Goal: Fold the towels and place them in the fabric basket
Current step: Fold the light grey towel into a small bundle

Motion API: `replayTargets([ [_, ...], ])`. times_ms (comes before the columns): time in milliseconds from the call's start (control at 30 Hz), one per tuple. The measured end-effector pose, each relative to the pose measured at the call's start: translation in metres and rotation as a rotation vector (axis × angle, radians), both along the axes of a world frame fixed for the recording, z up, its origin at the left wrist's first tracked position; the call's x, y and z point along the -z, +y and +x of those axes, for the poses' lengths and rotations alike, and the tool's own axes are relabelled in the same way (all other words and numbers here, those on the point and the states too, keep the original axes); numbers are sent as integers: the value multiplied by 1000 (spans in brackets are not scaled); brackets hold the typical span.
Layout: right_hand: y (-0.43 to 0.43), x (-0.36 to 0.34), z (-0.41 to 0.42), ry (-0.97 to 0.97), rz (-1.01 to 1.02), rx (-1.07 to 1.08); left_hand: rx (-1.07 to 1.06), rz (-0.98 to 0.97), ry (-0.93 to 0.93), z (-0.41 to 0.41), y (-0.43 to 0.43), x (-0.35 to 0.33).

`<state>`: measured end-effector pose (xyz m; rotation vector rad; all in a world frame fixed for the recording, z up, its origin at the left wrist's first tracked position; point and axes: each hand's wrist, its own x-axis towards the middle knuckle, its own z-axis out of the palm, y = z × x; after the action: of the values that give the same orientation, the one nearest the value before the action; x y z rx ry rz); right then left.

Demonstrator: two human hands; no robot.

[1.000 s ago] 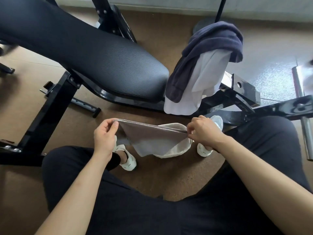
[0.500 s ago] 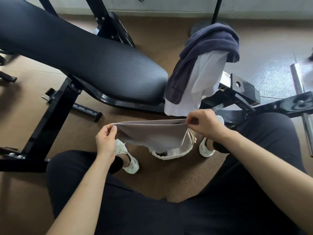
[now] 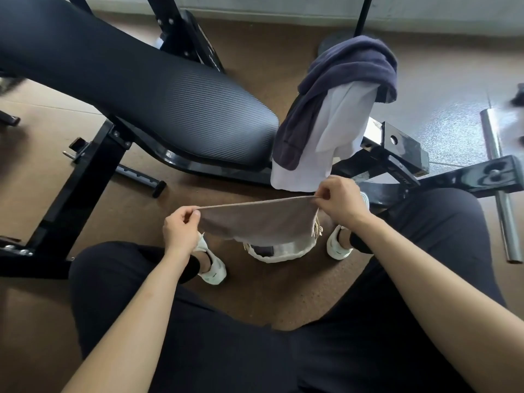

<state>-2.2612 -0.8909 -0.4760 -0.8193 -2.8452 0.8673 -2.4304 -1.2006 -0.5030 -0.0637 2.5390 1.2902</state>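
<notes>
grey towel point(image 3: 256, 221) top edge taut, left hand point(image 3: 180, 231), right hand point(image 3: 341, 204)

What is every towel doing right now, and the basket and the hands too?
grey towel: stretched out between both hands, over the basket.
left hand: pinches the grey towel's left corner.
right hand: pinches its right corner.
fabric basket: on the floor between the shoes, partly hidden.
navy towel: unfolded, draped on the bench frame.
white towel: unfolded, hanging under the navy towel.
</notes>
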Motion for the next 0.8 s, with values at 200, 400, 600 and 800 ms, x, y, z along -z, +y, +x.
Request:
replayTargets([
  [200,0,5,-2,112,-238,202,-2,124,2,4,3,-6],
  [400,3,3,-3,236,-276,226,137,123,7,3,2,-4],
  [600,6,9,-2,90,-321,231,75,46,-65,6,5,3],
  [800,6,7,-3,218,-461,428,-1,185,-109,6,6,1],
])
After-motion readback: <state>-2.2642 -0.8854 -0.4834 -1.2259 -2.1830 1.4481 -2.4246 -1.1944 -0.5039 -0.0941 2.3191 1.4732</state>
